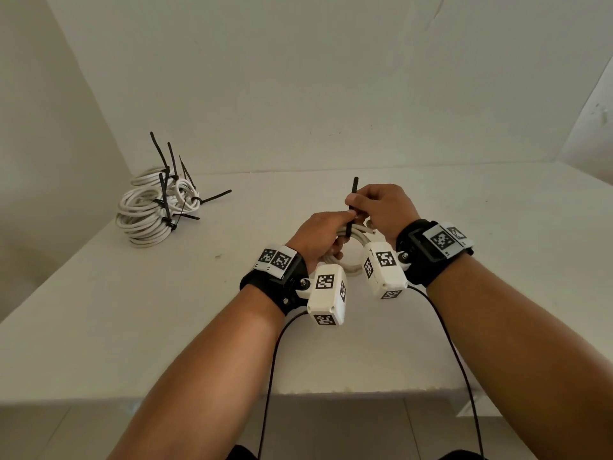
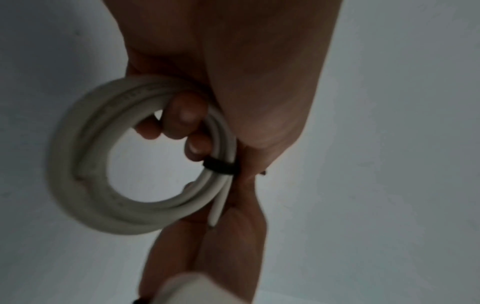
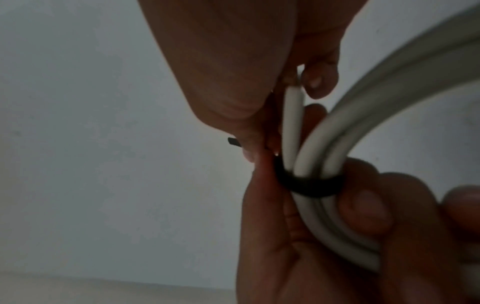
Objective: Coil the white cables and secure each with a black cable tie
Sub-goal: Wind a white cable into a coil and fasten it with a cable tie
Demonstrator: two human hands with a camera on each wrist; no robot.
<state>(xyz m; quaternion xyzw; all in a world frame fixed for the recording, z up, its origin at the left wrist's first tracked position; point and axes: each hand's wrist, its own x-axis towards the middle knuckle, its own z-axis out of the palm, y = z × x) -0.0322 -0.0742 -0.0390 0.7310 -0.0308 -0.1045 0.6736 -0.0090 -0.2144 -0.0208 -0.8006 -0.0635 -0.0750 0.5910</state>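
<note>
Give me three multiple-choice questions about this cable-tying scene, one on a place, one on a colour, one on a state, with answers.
1. Where is the pile of tied coils?
A. far left of the table
B. on the floor
C. beside the right elbow

2. What colour is the cable tie?
A. white
B. black
C. red

3. How is the coil in the left hand?
A. lying loose
B. uncoiled
C. wrapped by the tie

Answers: 1 A, the head view shows it there. 2 B, a black band crosses the strands. 3 C, the band circles the strands while the right hand pinches its tail.
</note>
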